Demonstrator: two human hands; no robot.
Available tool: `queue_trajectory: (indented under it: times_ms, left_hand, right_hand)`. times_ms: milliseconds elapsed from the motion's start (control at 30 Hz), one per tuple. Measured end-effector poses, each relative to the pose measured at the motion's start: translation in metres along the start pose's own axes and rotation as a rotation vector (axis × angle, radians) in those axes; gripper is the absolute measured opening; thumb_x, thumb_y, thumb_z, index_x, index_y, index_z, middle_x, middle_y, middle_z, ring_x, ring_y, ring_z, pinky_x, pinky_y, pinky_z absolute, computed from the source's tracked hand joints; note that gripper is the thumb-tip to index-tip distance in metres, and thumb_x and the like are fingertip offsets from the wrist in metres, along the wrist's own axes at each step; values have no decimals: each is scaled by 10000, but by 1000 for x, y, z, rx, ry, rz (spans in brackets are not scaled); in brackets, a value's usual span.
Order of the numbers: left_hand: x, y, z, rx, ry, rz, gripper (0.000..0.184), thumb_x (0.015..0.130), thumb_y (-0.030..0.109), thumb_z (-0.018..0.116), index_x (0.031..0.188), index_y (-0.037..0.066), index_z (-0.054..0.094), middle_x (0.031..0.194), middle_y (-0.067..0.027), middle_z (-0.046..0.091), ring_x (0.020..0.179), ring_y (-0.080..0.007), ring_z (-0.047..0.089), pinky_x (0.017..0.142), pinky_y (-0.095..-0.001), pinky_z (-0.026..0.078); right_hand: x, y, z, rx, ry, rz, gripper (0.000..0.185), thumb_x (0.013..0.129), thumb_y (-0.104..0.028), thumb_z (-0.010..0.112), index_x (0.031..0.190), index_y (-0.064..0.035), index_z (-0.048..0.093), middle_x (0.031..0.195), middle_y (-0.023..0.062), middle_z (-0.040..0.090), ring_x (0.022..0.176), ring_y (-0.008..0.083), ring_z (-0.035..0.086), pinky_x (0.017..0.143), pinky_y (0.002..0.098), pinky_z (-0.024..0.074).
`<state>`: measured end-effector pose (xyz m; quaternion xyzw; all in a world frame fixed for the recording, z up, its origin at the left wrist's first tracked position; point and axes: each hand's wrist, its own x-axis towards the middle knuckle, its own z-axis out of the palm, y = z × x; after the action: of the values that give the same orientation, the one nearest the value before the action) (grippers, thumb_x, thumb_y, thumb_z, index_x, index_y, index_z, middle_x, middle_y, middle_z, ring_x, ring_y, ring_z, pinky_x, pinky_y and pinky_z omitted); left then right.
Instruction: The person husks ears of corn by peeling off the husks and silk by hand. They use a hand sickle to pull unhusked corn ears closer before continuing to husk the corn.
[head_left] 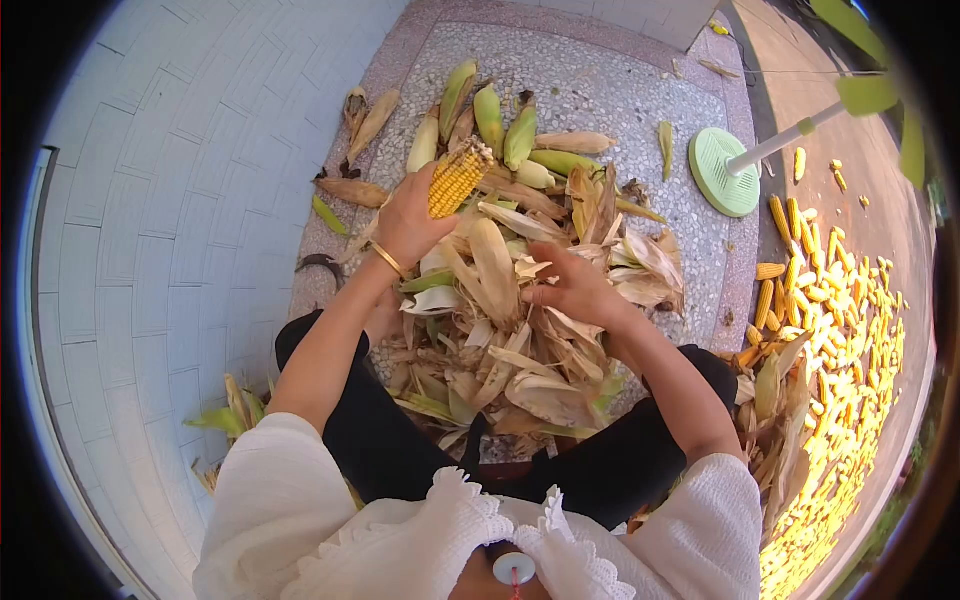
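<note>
My left hand [412,222] is closed around an ear of corn [459,180], bare of husk, with bright yellow kernels and a pale, ragged tip pointing up and right. Over the middle of the husk pile, my right hand [577,287] has its fingers bent and apart. A scrap of husk shows between its fingertips; whether they touch it I cannot tell. Dry and green corn husks [545,395] lie heaped between my knees, and a broad pale husk [492,262] stands up between my hands.
Unhusked ears [520,132] lie beyond the pile on the speckled floor [600,85]. A curved dark tool [322,265] rests at the left by the tiled wall [170,200]. On the right stands a green round base [722,172] with a pole, beside many husked yellow ears [840,350].
</note>
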<state>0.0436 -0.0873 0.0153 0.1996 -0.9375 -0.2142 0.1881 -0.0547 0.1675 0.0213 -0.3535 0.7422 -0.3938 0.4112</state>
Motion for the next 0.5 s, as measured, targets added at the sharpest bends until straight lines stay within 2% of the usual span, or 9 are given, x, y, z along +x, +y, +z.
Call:
queue_trajectory:
  times_ms: [67, 233, 300, 367, 433, 500]
  left_hand:
    - [-5, 21, -1, 3, -185, 214, 678, 654, 218, 742, 1230, 44, 430, 1010, -141, 544, 896, -348, 575, 740, -420, 480]
    - [-19, 34, 11, 45, -285, 382, 691, 645, 221, 747, 1241, 76, 427, 965, -137, 527, 867, -338, 575, 707, -432, 472]
    - [-22, 38, 14, 35, -329, 456, 687, 649, 222, 746, 1240, 81, 428, 958, -136, 522, 862, -335, 576, 703, -434, 470]
    - [-26, 41, 15, -12, -495, 404, 711, 648, 224, 756, 1254, 70, 417, 1010, -142, 533, 899, -341, 575, 735, -430, 472]
    - [-24, 43, 14, -113, -756, 309, 752, 650, 220, 766, 1281, 48, 396, 1083, -159, 534, 968, -350, 564, 804, -421, 466]
    - [-25, 35, 18, -113, -815, 359, 803, 649, 219, 775, 1318, 42, 367, 1134, -179, 524, 1036, -358, 540, 869, -416, 449]
  right_hand:
    - [12, -8, -20, 249, 62, 26, 801, 773, -271, 759, 1381, 6, 318, 1286, 211, 468, 1030, 230, 585, 815, 329, 521]
    - [27, -21, -31, 350, 58, 24, 783, 785, -240, 751, 1392, -10, 312, 1294, 219, 444, 933, 189, 610, 739, 297, 527]
    - [30, -18, -29, 442, 18, 27, 682, 792, -200, 741, 1340, -5, 385, 1149, 187, 558, 770, 158, 642, 646, 268, 534]
    - [35, -1, -22, 488, -11, 137, 512, 792, -150, 729, 1221, 13, 502, 927, 127, 642, 605, 135, 638, 530, 245, 519]
    - [29, 12, -16, 478, 42, 106, 377, 779, -99, 713, 1102, 30, 571, 782, 91, 652, 543, 142, 637, 464, 244, 505]
    - [9, 12, -24, 370, 85, 162, 343, 747, -74, 719, 1049, 41, 605, 782, 96, 654, 551, 139, 647, 464, 248, 506]
